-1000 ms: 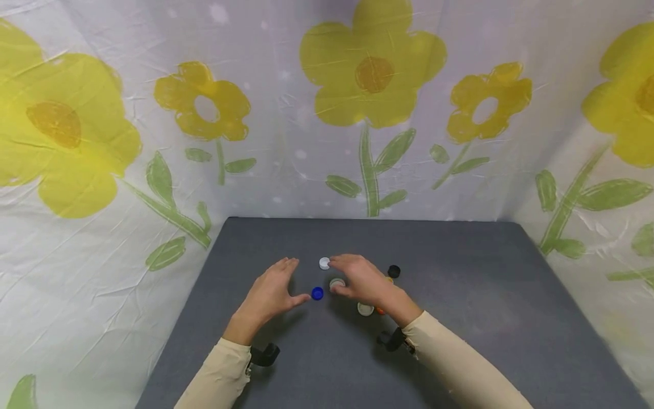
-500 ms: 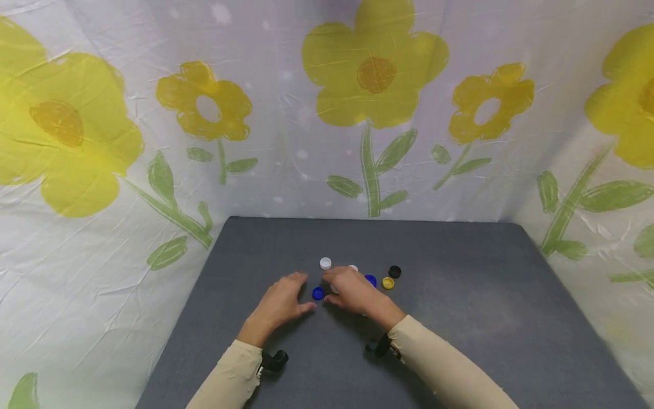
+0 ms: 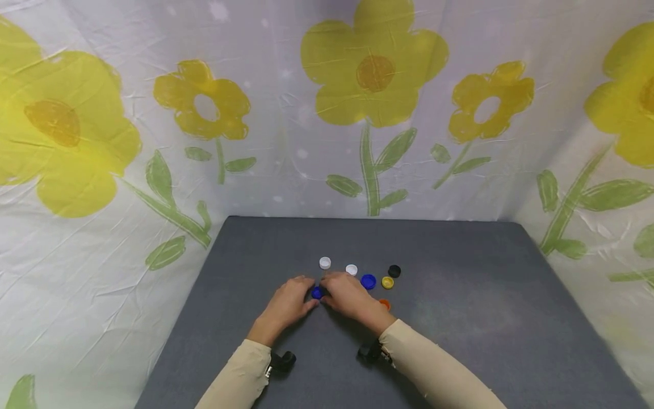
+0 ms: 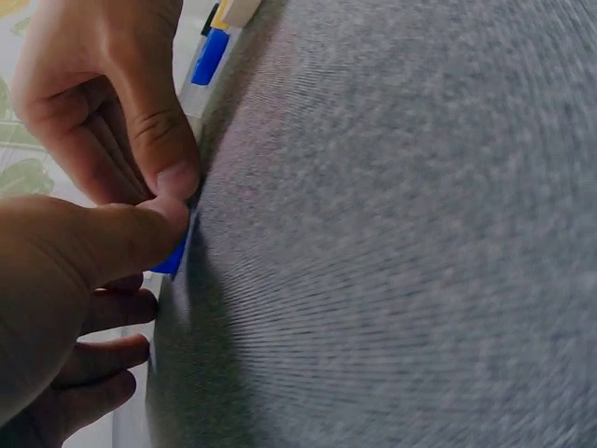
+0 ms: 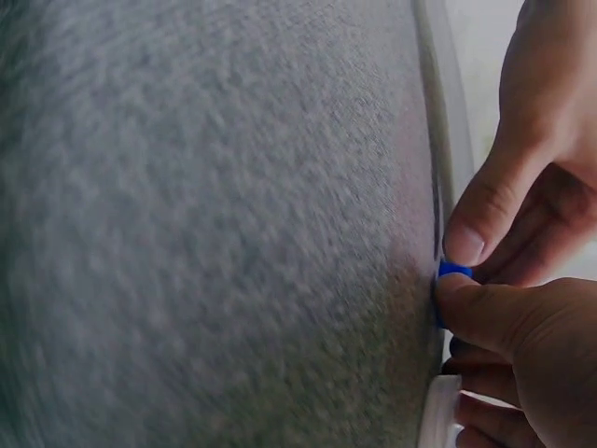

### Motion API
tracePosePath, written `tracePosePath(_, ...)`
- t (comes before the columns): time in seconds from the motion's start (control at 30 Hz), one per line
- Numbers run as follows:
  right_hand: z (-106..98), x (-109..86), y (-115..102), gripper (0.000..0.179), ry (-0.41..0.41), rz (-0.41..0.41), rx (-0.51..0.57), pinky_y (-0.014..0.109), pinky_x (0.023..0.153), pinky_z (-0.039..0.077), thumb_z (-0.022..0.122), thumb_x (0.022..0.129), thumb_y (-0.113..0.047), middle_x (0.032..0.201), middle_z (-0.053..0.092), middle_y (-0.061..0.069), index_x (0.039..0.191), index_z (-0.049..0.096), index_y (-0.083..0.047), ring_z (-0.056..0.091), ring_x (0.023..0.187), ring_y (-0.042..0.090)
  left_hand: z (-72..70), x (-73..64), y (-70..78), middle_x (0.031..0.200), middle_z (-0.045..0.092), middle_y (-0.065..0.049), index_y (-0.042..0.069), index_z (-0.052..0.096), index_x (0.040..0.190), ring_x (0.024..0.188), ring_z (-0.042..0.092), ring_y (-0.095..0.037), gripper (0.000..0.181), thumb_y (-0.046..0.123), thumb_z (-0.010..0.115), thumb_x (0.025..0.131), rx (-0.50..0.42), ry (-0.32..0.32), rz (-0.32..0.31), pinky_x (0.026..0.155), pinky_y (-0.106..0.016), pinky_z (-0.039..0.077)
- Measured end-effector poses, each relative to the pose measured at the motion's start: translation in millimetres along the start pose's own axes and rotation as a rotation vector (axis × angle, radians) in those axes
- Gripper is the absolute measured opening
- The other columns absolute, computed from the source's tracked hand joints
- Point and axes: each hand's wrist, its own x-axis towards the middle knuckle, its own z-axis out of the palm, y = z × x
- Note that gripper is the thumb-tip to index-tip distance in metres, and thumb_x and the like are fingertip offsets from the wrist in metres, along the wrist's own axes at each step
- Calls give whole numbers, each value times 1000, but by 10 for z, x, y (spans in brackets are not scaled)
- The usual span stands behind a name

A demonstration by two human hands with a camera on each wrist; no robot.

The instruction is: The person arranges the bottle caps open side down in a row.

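A small blue bottle cap [image 3: 317, 292] lies on the grey table between my two hands. My left hand [image 3: 287, 304] holds its left side, thumb in front and index finger behind. From the right, my right hand [image 3: 351, 296] brings its curled thumb and fingers to the same cap. The thumbs nearly meet there in both wrist views. In the left wrist view a strip of the blue cap [image 4: 170, 259] shows below the left thumb; in the right wrist view the blue cap [image 5: 454, 269] shows between the thumbs. A pale cap [image 5: 438, 411] stands beside the right fingers.
Behind the hands are two white caps, one farther left [image 3: 325, 263] and another [image 3: 351, 270] near the right knuckles. A larger blue cap [image 3: 368, 282], a yellow cap [image 3: 388, 283], a black cap [image 3: 394, 271] and an orange cap [image 3: 385, 304] lie to the right.
Both hands have come together around the small blue cap, the left moving right and the right moving left and nearer. The white, larger blue and yellow caps now show beyond the right hand.
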Motion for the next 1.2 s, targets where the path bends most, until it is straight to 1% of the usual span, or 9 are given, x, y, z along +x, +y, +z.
tracePosePath(0.07, 14, 0, -16, 10, 18, 0, -10, 36, 79, 53, 79, 85, -21, 92, 70, -3, 91, 74, -14, 67, 86, 17, 15, -4, -1, 106, 72, -12, 8, 71, 103, 94, 70, -32, 31, 23, 85, 80, -17, 21, 9, 77, -51, 55)
tracePosePath(0.23, 27, -11, -49, 11, 45, 0, -1, 38, 82, 53, 78, 85, -17, 94, 69, -2, 96, 77, -14, 67, 88, 19, 50, -28, -8, 104, 72, -12, 13, 75, 100, 89, 70, -32, 23, 20, 85, 80, -34, 45, 2, 74, -51, 55)
tracePosePath(0.33, 13, -28, -59, 12, 56, -2, 15, 38, 81, 52, 78, 85, -16, 94, 69, -2, 97, 78, -15, 66, 88, 18, 53, -41, -2, 104, 72, -11, 14, 75, 100, 88, 70, -30, 22, 21, 84, 81, -28, 49, -5, 75, -50, 55)
tracePosePath(0.43, -13, -49, -58, 13, 89, -14, 29, 38, 80, 52, 79, 84, -16, 93, 69, -3, 97, 78, -15, 66, 88, 18, 30, -43, 17, 106, 73, -10, 15, 76, 102, 94, 71, -31, 23, 20, 84, 82, -29, 61, 0, 78, -50, 56)
tracePosePath(0.6, -117, -98, -57, 19, 128, -17, 96, 39, 91, 54, 80, 84, -16, 108, 73, 5, 103, 78, -13, 68, 103, 22, -79, -50, 74, 110, 75, -8, 13, 76, 107, 109, 70, -30, 25, 18, 82, 84, -42, 78, 30, 89, -50, 55)
tracePosePath(0.7, -188, -142, -75, 24, 136, -8, 137, 40, 98, 52, 79, 87, -18, 118, 72, 9, 109, 76, -10, 66, 114, 25, -161, -59, 119, 109, 76, -5, 12, 76, 108, 112, 69, -29, 26, 17, 82, 84, -44, 92, 55, 91, -49, 55)
tracePosePath(0.9, -321, -266, -131, 30, 162, 12, 150, 39, 99, 51, 78, 88, -21, 120, 72, 7, 115, 75, -8, 65, 117, 23, -283, -86, 238, 107, 77, -2, 13, 76, 107, 113, 69, -26, 25, 17, 82, 83, -7, 119, 112, 90, -45, 56)
tracePosePath(1.0, -381, -326, -159, 31, 172, 24, 160, 40, 100, 51, 77, 89, -23, 121, 72, 6, 116, 75, -9, 65, 117, 22, -345, -108, 302, 108, 77, -1, 13, 75, 107, 113, 69, -26, 25, 17, 83, 83, -10, 125, 133, 91, -45, 56)
tracePosePath(1.2, -440, -433, -227, 32, 203, 52, 227, 42, 102, 50, 76, 90, -24, 124, 71, 6, 119, 73, -10, 64, 120, 22, -467, -166, 406, 110, 76, -1, 13, 75, 109, 114, 69, -26, 26, 15, 82, 84, -28, 122, 141, 92, -45, 55)
